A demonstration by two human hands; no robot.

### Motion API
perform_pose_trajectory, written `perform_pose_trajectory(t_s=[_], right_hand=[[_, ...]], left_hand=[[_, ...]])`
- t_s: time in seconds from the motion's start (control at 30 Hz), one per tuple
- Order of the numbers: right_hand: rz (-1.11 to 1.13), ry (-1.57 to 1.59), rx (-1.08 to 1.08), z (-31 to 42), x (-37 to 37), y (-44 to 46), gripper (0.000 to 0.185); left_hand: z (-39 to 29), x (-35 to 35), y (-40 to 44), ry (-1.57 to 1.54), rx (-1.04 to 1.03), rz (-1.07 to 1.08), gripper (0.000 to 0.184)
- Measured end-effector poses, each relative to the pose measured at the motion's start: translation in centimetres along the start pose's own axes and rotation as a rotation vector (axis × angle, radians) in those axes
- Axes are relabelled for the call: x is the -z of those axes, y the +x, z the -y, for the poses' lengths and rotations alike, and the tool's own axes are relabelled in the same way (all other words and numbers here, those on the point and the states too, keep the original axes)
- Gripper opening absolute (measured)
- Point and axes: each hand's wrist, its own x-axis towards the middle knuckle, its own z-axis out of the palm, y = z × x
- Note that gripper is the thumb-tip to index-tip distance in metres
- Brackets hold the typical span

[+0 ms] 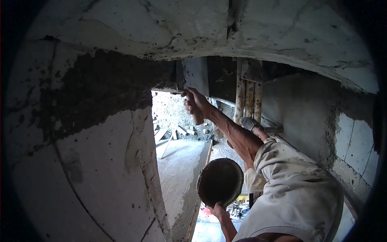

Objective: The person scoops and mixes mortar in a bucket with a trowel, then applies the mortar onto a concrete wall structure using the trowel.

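Covering part of the wall [96, 169], dark mortar [100, 80] leaves the rest bare; right hand [197, 105] grips a handled tool [197, 117], left hand [219, 211] a bowl [220, 181].

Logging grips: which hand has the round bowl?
Left hand, lower in view, at the bowl's rim; the right hand, higher, grips a pale handle.

Wall [96, 177] on view's L, mortar [100, 86] across its upper pt. Floor [181, 161] just R of wall, scraps [161, 135] on its upper end. Bowl [220, 182] in my L hand [218, 210], R of floor; tool [197, 115] in my R hand [195, 103], above bowl. Poles [249, 99] upper R, nr my foot [247, 123].
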Motion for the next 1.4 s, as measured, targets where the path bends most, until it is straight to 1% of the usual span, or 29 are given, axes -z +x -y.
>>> perform_pose_trajectory(t_s=[0.07, 0.13, 0.27, 0.3, 0.4, 0.47, 0.5, 0.53, 0.6, 0.67, 0.73, 0.8, 0.83, 0.9, 0.93, 0.97, 1.0, 1.03, 1.1, 1.13, 1.2, 1.23, 1.27, 1.33, 1.37, 1.4], right_hand=[[0.009, 0.019, 0.026, -0.6, -2.4, -1.0, 0.037], [0.0, -0.126, 0.125, -1.5, -4.1, -1.9, 0.037], [-0.038, -0.236, 0.169, -2.5, -7.6, -4.5, 0.037], [-0.068, -0.306, 0.207, -2.9, -8.4, -5.0, 0.037], [-0.088, -0.171, 0.155, -4.9, -10.5, -6.2, 0.037], [-0.02, -0.097, 0.211, -7.2, -11.7, -8.0, 0.036], [-0.029, -0.118, 0.221, -8.4, -12.2, -9.0, 0.034], [0.042, -0.198, 0.22, -8.9, -12.3, -10.3, 0.032], [0.181, -0.248, 0.177, -10.3, -10.6, -13.0, 0.031], [0.124, -0.248, 0.161, -11.5, -6.7, -14.4, 0.032], [-0.149, -0.268, 0.086, -9.4, -4.3, -15.2, 0.035], [-0.251, -0.056, -0.009, -8.0, -1.1, -13.1, 0.041], [-0.213, 0.024, -0.006, -8.0, 0.6, -11.3, 0.04], [-0.166, 0.106, -0.023, -7.0, 0.7, -7.9, 0.038], [-0.21, 0.087, 0.036, -7.0, 0.8, -5.9, 0.038], [-0.124, 0.111, 0.056, -6.6, 0.4, -4.3, 0.037], [-0.087, 0.142, 0.037, -6.4, -0.2, -2.8, 0.035], [-0.047, 0.189, -0.008, -5.9, -2.1, -2.2, 0.034], [-0.071, 0.233, 0.031, -6.3, -6.4, -2.5, 0.034], [-0.079, 0.263, 0.049, -6.5, -8.6, -3.1, 0.035], [-0.052, 0.174, 0.113, -6.4, -14.1, -6.4, 0.037], [-0.036, 0.198, 0.076, -6.4, -16.7, -8.0, 0.038], [-0.026, 0.282, 0.024, -6.8, -18.9, -9.3, 0.037], [-0.073, 0.143, 0.019, -6.9, -23.8, -13.0, 0.036], [-0.054, 0.15, 0.011, -7.1, -25.7, -14.9, 0.037], [-0.035, 0.156, 0.0, -7.3, -27.5, -16.8, 0.038]], left_hand=[[-0.9, -0.7, -0.4, -0.015, 0.026, 0.001, 0.051], [-1.5, -1.2, -0.7, -0.028, 0.004, 0.011, 0.048], [-1.3, -1.0, 0.2, 0.03, -0.011, -0.002, 0.046], [-1.3, -1.2, 0.2, 0.028, -0.005, 0.005, 0.044], [-1.4, -2.0, -0.3, 0.014, -0.025, 0.023, 0.043], [-1.8, -3.1, -0.8, -0.003, -0.054, 0.038, 0.042], [-2.1, -3.6, -1.3, 0.004, -0.041, 0.053, 0.048], [-2.3, -4.1, -1.6, 0.01, -0.026, 0.065, 0.053], [-2.2, -4.4, -2.0, -0.033, -0.008, 0.06, 0.054], [-2.1, -4.6, -2.6, -0.023, 0.035, 0.052, 0.055], [-1.0, -4.1, -2.4, -0.035, 0.023, 0.062, 0.055], [1.0, -2.8, -1.2, -0.009, 0.019, 0.124, 0.045], [0.6, -3.7, -2.0, -0.034, -0.013, 0.116, 0.043], [0.0, -4.4, -3.4, -0.02, 0.007, 0.065, 0.044], [0.1, -4.5, -3.9, 0.004, 0.022, 0.018, 0.045], [2.9, -2.6, -1.9, -0.029, -0.016, 0.043, 0.043], [3.1, -2.2, -2.3, -0.033, -0.013, 0.037, 0.043], [2.9, -1.9, -2.7, -0.046, -0.028, 0.031, 0.042], [1.9, -1.8, -3.6, -0.044, -0.023, 0.03, 0.038], [2.9, -0.1, -2.2, 0.026, 0.068, 0.063, 0.065], [4.2, 0.3, -1.7, 0.039, -0.186, -0.009, 0.04], [3.6, 0.4, -2.4, 0.051, -0.102, -0.076, 0.045], [2.7, 0.5, -3.2, 0.036, -0.117, -0.065, 0.045], [0.5, 0.4, -5.0, -0.105, -0.019, 0.013, 0.062], [-0.3, 0.4, -5.3, -0.117, -0.035, 0.026, 0.062], [-1.1, 0.3, -5.5, -0.061, -0.063, 0.026, 0.057]])
